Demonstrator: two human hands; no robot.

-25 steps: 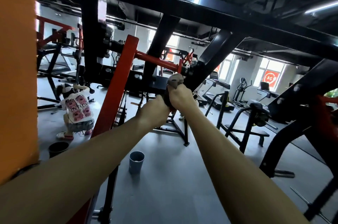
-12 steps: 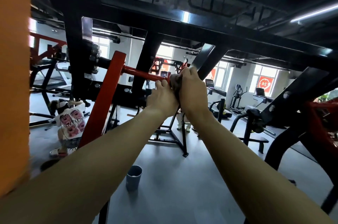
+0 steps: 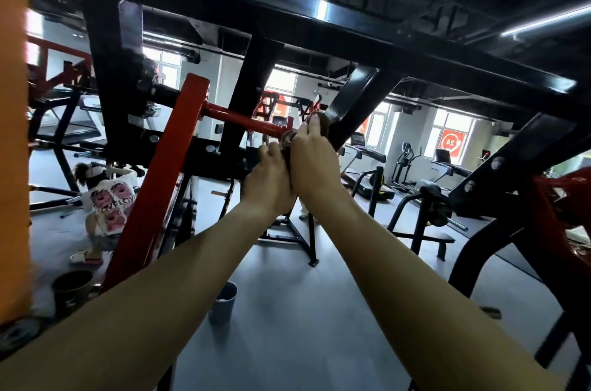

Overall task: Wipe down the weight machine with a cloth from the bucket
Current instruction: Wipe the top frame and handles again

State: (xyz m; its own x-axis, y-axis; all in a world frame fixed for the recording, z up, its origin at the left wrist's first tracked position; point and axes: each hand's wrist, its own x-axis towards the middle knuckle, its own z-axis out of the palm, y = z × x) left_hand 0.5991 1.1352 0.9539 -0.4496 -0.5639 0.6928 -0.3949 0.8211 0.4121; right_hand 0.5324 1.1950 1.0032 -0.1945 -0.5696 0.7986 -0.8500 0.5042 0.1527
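The weight machine (image 3: 153, 186) fills most of the view: black beams cross overhead, and a red upright arm leans from the lower left up to the middle. From the top of this arm a red round bar (image 3: 243, 119) runs to the right, toward a slanted black beam (image 3: 355, 103). At the right end of the bar both arms of the person are stretched out, and the two hands touch each other there. The right hand (image 3: 315, 160) is clenched over a grey-brown cloth (image 3: 287, 139), which is bunched around the end of the bar; a part of the cloth also shows above the fingertips. The left hand (image 3: 268, 179) is closed too, pressed against the right one from the left, and it appears to grip the lower part of the same cloth, although most of the cloth is hidden.

On the grey floor below the arms a small blue-grey bucket (image 3: 224, 302) stands upright. A darker bucket (image 3: 72, 286) stands at the lower left, near the foot of the red arm. Behind it another person in a white printed shirt (image 3: 107, 202) crouches. An orange panel (image 3: 12, 135) covers the left edge.
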